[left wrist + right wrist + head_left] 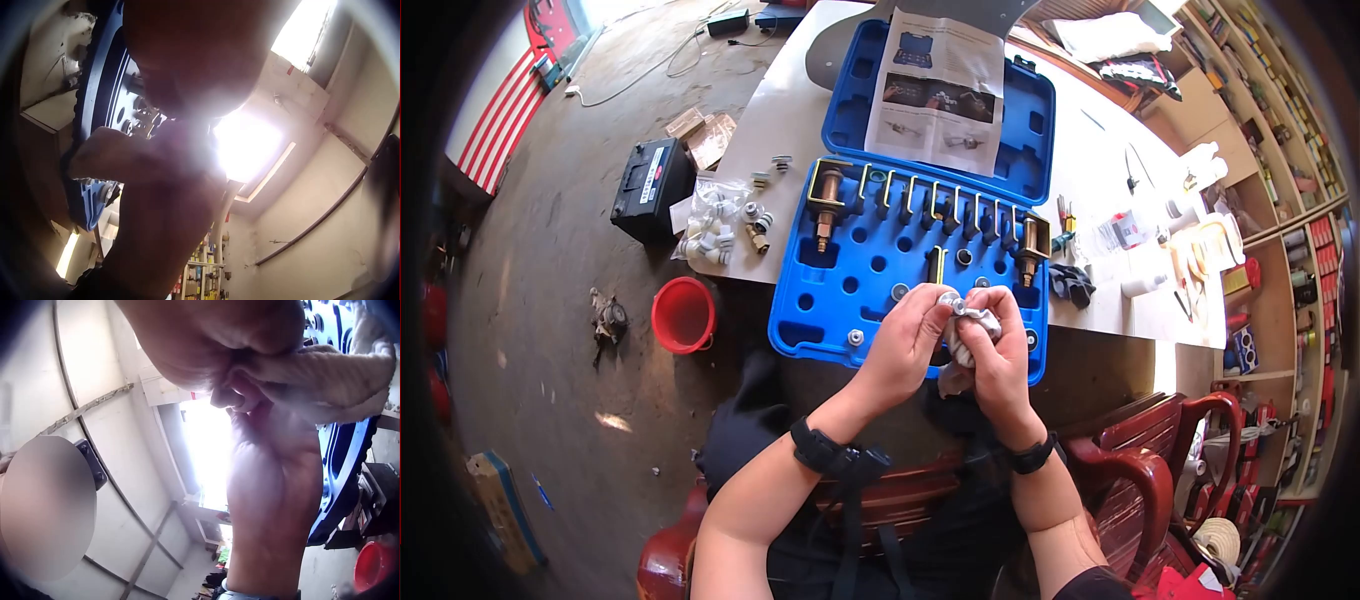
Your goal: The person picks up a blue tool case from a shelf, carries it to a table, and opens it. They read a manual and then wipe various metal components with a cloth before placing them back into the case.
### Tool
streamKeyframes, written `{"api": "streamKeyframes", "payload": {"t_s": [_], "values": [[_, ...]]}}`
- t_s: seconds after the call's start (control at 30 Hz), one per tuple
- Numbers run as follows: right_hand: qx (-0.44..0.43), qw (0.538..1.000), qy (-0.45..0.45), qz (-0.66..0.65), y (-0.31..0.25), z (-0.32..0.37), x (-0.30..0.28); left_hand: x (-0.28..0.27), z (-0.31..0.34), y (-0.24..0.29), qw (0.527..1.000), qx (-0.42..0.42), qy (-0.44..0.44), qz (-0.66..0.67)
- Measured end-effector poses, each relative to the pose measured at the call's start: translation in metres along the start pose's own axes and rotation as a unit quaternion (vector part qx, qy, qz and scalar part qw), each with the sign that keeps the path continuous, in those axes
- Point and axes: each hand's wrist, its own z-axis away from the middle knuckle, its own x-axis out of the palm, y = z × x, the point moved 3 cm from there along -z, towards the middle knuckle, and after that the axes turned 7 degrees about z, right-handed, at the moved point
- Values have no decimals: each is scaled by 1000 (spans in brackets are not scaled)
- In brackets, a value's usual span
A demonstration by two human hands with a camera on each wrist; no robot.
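In the head view both hands meet over the front of a blue tool case. My left hand pinches a small round silver metal fitting between thumb and fingers. A crumpled whitish cloth is gripped in my right hand, close against the fitting. The right wrist view shows the cloth hanging from the fingers, with part of the metal fitting beside it. Backlight leaves the left hand dark in the left wrist view, and the fitting is hidden there.
Brass-coloured pullers and several brackets sit in the case. An instruction sheet leans on its lid. Bagged fittings lie on the white table, black gloves at right. A red bucket and a battery stand left.
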Motion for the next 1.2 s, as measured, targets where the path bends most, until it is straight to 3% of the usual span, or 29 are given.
{"api": "streamKeyframes", "payload": {"t_s": [0.17,0.33,0.37,0.43,0.53,0.67,0.77,0.83,0.9,0.97,1.07,1.2], "values": [[-58,993,30,93,-5,-4,-9,-1,-2,6,999,16,-41,-29],[-29,996,27,75,-10,-11,-20,-2,-4,7,996,9,-79,-40],[-29,996,28,74,-9,-12,-22,-3,-6,10,993,42,-82,-75],[-37,985,110,128,-10,-16,-35,-3,-8,15,987,74,-89,-109],[-21,974,228,6,-17,-19,-62,-5,-12,26,997,2,-50,-55],[-76,926,365,-61,-18,-24,-101,4,-16,15,989,52,-35,-131],[-85,905,404,-103,-21,-22,-120,18,-17,7,978,63,-71,-185],[-90,902,399,-138,-21,-22,-130,27,-20,1,976,57,-82,-194],[-84,914,333,-216,-15,-24,-137,31,-25,-2,965,76,-52,-245],[-63,909,347,-223,-11,-24,-139,34,-28,-3,957,73,-43,-277],[-57,899,361,-241,-15,-25,-139,37,-33,10,933,159,10,-323],[-40,901,353,-251,-14,-26,-147,34,-34,3,875,176,-57,-447]]}}
